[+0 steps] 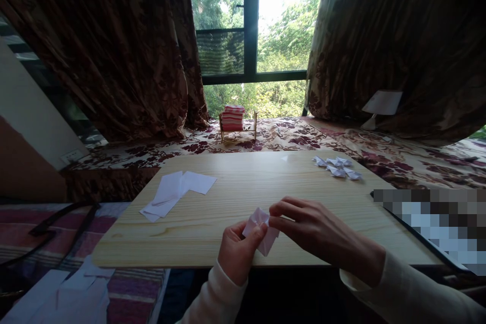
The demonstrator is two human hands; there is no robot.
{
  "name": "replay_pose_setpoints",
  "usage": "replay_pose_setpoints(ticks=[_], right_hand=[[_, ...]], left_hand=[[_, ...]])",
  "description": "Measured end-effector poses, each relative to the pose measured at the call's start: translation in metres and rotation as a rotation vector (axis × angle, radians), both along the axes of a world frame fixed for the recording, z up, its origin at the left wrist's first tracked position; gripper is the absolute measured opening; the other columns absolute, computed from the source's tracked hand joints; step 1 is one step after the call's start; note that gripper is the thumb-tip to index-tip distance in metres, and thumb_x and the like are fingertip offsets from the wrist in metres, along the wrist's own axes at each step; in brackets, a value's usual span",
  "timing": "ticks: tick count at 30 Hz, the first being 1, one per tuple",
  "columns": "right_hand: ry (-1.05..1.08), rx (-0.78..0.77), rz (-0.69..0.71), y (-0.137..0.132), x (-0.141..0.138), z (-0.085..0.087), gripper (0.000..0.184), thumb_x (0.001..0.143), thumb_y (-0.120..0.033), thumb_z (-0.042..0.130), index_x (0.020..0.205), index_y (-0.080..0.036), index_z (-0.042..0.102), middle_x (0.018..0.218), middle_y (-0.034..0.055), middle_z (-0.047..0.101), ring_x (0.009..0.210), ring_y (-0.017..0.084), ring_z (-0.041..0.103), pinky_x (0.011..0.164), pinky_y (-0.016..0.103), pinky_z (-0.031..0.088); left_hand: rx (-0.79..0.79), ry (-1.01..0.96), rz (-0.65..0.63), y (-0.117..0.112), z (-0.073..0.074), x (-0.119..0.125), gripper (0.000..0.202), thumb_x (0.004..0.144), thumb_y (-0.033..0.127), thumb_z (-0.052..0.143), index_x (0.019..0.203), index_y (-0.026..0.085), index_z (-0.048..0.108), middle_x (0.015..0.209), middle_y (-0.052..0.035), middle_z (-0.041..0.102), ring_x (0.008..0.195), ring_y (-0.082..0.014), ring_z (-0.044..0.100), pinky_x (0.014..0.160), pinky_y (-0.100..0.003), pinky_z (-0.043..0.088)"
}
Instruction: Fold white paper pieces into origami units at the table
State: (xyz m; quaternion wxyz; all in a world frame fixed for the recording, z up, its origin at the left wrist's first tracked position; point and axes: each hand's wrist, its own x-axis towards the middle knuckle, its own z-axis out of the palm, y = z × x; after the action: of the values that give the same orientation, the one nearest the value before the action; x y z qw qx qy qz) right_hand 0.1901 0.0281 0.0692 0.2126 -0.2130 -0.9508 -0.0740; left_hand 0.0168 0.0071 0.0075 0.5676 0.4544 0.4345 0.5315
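Note:
Near the front edge of the wooden table (243, 172), a small folded piece of white paper (266, 244) is held up between my hands. My left hand (237, 250) grips it from the left, with the thumb pressed across its face. At its right edge, my right hand (311, 225) pinches the paper between thumb and fingers. Creases run across the paper, and a pointed end faces down. Several small folded paper pieces (336, 167) sit at the table's far right. On the left lie several flat sheets of white paper (167, 192).
More white paper (72, 293) lies on the striped cloth (129, 288) at lower left. Beyond the table, a small stand (238, 129) bears pink-striped folded cloths (232, 118) on the floral-covered sill. A white lamp (381, 104) stands at right. A blurred-out flat object borders the table's right side.

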Motion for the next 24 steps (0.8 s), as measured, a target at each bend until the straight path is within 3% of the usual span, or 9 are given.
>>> replay_pose_setpoints(ticks=[4, 9, 11, 14, 18, 24], right_hand=[[0.082, -0.094, -0.024, 0.001, -0.002, -0.001, 0.027, 0.096, -0.016, 0.035, 0.09, -0.019, 0.061, 0.087, 0.0065, 0.062, 0.073, 0.014, 0.053, 0.063, 0.026, 0.042], [0.455, -0.446, -0.228, 0.0, -0.004, -0.011, 0.02, 0.092, -0.027, 0.045, 0.099, -0.02, 0.063, 0.094, 0.0071, 0.065, 0.077, 0.015, 0.059, 0.066, 0.025, 0.046], [0.529, -0.589, -0.33, -0.003, -0.008, -0.019, 0.028, 0.093, -0.036, 0.042, 0.089, -0.019, 0.064, 0.083, 0.005, 0.065, 0.071, 0.015, 0.058, 0.063, 0.025, 0.045], [0.608, -0.757, -0.364, -0.009, -0.021, -0.031, 0.04, 0.092, -0.043, 0.04, 0.069, -0.018, 0.061, 0.065, 0.0015, 0.06, 0.061, 0.014, 0.054, 0.056, 0.024, 0.042], [0.84, -0.792, -0.391, -0.014, -0.036, -0.039, 0.032, 0.086, -0.042, 0.049, 0.068, -0.017, 0.058, 0.061, 0.0002, 0.057, 0.058, 0.013, 0.05, 0.055, 0.024, 0.041], [0.799, -0.687, -0.408, -0.015, -0.038, -0.039, 0.024, 0.086, -0.035, 0.05, 0.073, -0.017, 0.059, 0.066, 0.0004, 0.056, 0.061, 0.014, 0.05, 0.059, 0.025, 0.041]], left_hand=[[0.023, 0.025, 0.019, -0.002, 0.002, 0.001, 0.034, 0.064, 0.043, 0.072, 0.071, 0.01, 0.074, 0.063, -0.0038, 0.064, 0.06, -0.0156, 0.052, 0.059, -0.027, 0.04], [0.086, 0.055, 0.148, -0.006, 0.005, 0.007, 0.028, 0.065, 0.04, 0.07, 0.06, 0.013, 0.07, 0.061, -0.0022, 0.06, 0.062, -0.0157, 0.051, 0.059, -0.025, 0.039], [0.113, 0.064, 0.191, -0.008, 0.007, 0.01, 0.027, 0.066, 0.039, 0.068, 0.058, 0.013, 0.07, 0.06, -0.0019, 0.059, 0.062, -0.0154, 0.051, 0.059, -0.025, 0.039], [0.115, 0.049, 0.21, -0.009, 0.008, 0.012, 0.025, 0.068, 0.037, 0.067, 0.06, 0.014, 0.07, 0.06, -0.0014, 0.059, 0.062, -0.0153, 0.051, 0.06, -0.024, 0.04], [0.09, 0.025, 0.214, -0.009, 0.006, 0.012, 0.022, 0.068, 0.035, 0.067, 0.06, 0.015, 0.066, 0.057, 0.0007, 0.054, 0.062, -0.0148, 0.05, 0.061, -0.023, 0.04], [0.064, 0.0, 0.197, -0.009, 0.007, 0.012, 0.022, 0.068, 0.036, 0.067, 0.064, 0.014, 0.067, 0.06, 0.0005, 0.056, 0.066, -0.0156, 0.051, 0.063, -0.024, 0.041]])
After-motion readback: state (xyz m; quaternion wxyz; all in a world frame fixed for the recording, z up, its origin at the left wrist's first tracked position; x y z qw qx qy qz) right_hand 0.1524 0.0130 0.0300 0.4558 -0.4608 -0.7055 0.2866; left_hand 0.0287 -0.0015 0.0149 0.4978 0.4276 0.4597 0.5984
